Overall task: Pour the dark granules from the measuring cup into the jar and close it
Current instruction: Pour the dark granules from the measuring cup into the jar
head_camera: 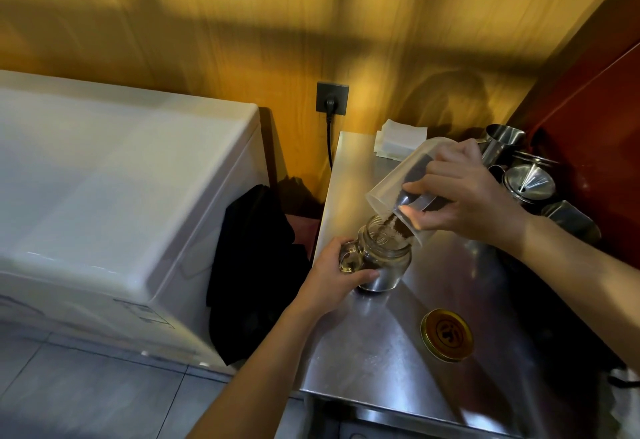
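A clear glass jar (384, 258) with a side handle stands on the steel counter (374, 362). My left hand (332, 272) grips it by the handle side. My right hand (464, 192) holds a translucent plastic measuring cup (398, 178) tipped steeply, its rim over the jar's mouth. Dark granules (394, 227) slide from the cup's lip into the jar; more cling inside the cup. The jar's gold lid (446, 334) lies flat on the counter to the front right, apart from the jar.
Steel pitchers and a funnel (526, 178) crowd the counter's back right. Folded white paper (400, 140) lies at the back. A white chest appliance (114, 189) stands left, with black cloth (252, 265) in the gap. A wall socket with a plugged-in cable (331, 99) is behind.
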